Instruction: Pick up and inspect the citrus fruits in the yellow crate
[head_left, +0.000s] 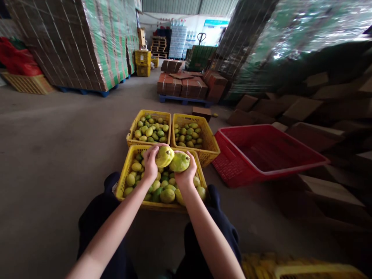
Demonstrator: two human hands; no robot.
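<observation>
My left hand (151, 159) is closed round a yellow lemon (165, 156), held above the near yellow crate (123, 186). Beside it, my right hand (187, 172) grips a greener lemon (179, 162). The two fruits are side by side, very close together, their tips facing up and away from my palms. Below them the crate holds many yellow and green lemons (167, 195). Farther off stand a back left yellow crate (129, 133) and a back right yellow crate (213, 144), both with lemons inside; the right one is less full.
To the right stands a red basket (232, 170), with many cardboard boxes (302, 108) heaped beyond it. Bundled flat cardboard (193, 87) lies on a blue pallet (186, 100) ahead. Tall wrapped stacks (95, 46) rise on both sides. Another yellow crate (319, 269) is partly visible at bottom right.
</observation>
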